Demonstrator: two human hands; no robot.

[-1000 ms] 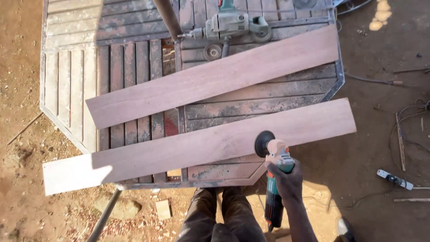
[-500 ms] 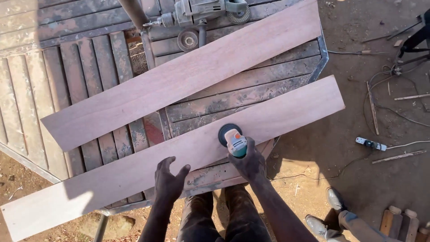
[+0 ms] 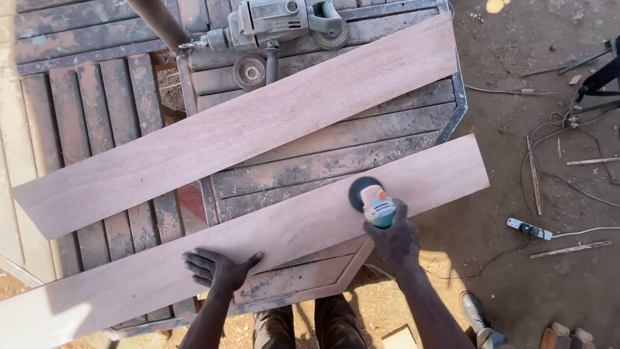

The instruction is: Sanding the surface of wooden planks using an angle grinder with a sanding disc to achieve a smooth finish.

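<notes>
Two long reddish wooden planks lie slantwise on a dusty metal-framed slatted bench (image 3: pixel 452 110). My right hand (image 3: pixel 395 238) grips a small angle sander (image 3: pixel 371 200), whose dark disc rests on the near plank (image 3: pixel 271 236). My left hand (image 3: pixel 219 270) lies flat, fingers spread, on that same plank near its front edge. The far plank (image 3: pixel 239 129) lies untouched behind it.
A second grey power grinder (image 3: pixel 271 22) with a loose disc (image 3: pixel 249 70) sits at the back of the bench. Cables, a white power strip (image 3: pixel 529 228) and wood offcuts lie on the dirt at right. Another person's shoe (image 3: pixel 475 310) shows at lower right.
My left hand has come down flat on the near plank. The sander has stayed on that plank under my right hand. The view has shifted closer.
</notes>
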